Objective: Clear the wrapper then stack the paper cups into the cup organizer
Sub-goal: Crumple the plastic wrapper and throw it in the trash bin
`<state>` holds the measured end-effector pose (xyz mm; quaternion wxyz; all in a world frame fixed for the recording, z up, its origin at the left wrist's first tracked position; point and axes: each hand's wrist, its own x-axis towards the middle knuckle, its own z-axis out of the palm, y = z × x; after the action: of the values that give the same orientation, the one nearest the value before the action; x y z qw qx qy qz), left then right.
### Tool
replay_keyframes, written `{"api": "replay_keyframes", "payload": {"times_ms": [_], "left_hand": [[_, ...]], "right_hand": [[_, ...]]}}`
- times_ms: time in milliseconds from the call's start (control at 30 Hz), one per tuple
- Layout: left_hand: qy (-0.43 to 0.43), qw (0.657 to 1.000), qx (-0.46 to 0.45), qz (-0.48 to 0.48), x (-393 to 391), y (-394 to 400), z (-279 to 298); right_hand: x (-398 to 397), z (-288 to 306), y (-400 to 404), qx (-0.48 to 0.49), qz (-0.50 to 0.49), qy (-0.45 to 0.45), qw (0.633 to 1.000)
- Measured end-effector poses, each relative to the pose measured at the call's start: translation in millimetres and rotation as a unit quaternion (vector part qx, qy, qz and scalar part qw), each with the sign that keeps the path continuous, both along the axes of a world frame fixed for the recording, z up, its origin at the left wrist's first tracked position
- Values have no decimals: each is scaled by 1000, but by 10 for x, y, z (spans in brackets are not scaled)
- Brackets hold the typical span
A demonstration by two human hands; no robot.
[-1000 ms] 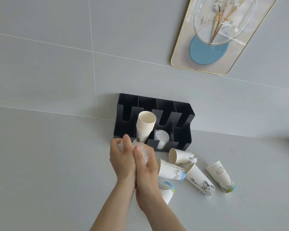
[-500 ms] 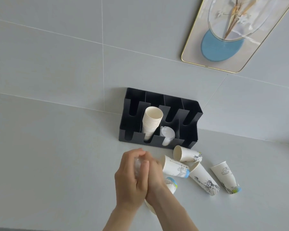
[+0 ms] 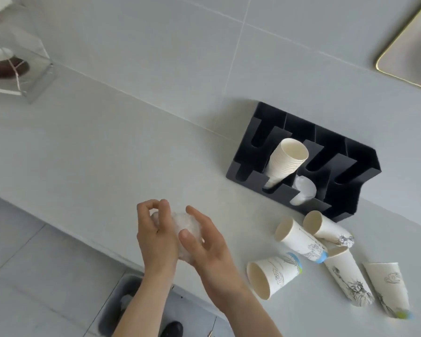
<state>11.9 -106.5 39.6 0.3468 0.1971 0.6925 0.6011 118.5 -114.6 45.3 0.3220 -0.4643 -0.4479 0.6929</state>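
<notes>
A crumpled clear plastic wrapper (image 3: pixel 183 221) is pressed between my left hand (image 3: pixel 156 237) and my right hand (image 3: pixel 206 246), near the counter's front edge. The black cup organizer (image 3: pixel 357 164) stands against the wall at the right. One of its slots holds a leaning stack of plain paper cups (image 3: pixel 286 159), and the slot beside it holds white lids (image 3: pixel 304 189). Several printed paper cups lie on their sides in front of the organizer, among them one nearest my right hand (image 3: pixel 274 273) and one at the far right (image 3: pixel 389 288).
A grey bin (image 3: pixel 112 310) sits on the floor below the counter edge, under my forearms. A clear acrylic box (image 3: pixel 17 57) with a dark round item stands at the far left. A gold-rimmed tray (image 3: pixel 404 52) lies at the upper right.
Both hands have carried the wrapper left and toward the counter's front edge, away from the organizer. The view has swung left, bringing the floor bin and acrylic box into sight.
</notes>
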Motion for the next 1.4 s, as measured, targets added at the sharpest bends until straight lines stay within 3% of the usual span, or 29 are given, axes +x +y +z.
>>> {"api": "replay_keyframes", "payload": {"times_ms": [200, 367, 467, 600, 700, 833, 1000, 1133, 1233, 1333, 1400], "left_hand": [[-128, 990, -48, -43, -443, -707, -539], [44, 986, -140, -80, -805, -1469, -1105], [70, 981, -178, -34, -800, -1765, -1459], [38, 968, -246, 30, -795, -2005, -2175], [28, 961, -275, 25, -776, -2064, -2774], [79, 948, -309, -21, -793, -2116, -3513], [-13, 935, -351, -59, -919, -2152, -4281], [-91, 920, -373, -78, -944, -2090, -4679], [-161, 905, -391, -49, -954, -2104, -4877], [-108, 880, -451, -100, -976, -2175, -4903], [-55, 869, -474, -132, -997, -2236, -4764]], "right_hand": [[-429, -503, -183, -1, 23, -56, 998], [-771, -1139, -559, -46, 87, -96, 991], [-861, -1525, -749, -76, 158, -120, 977], [-918, -2117, -801, -122, 275, -177, 937], [-921, -2681, -776, -73, 351, -249, 900], [-950, -3482, -726, -22, 374, -321, 870], [-1041, -4321, -793, 26, 384, -419, 822], [-1141, -4824, -817, 28, 387, -421, 820], [-1142, -5109, -808, 33, 437, -439, 784], [-1091, -5101, -757, 61, 486, -480, 728], [-1042, -4959, -743, 83, 504, -486, 709]]}}
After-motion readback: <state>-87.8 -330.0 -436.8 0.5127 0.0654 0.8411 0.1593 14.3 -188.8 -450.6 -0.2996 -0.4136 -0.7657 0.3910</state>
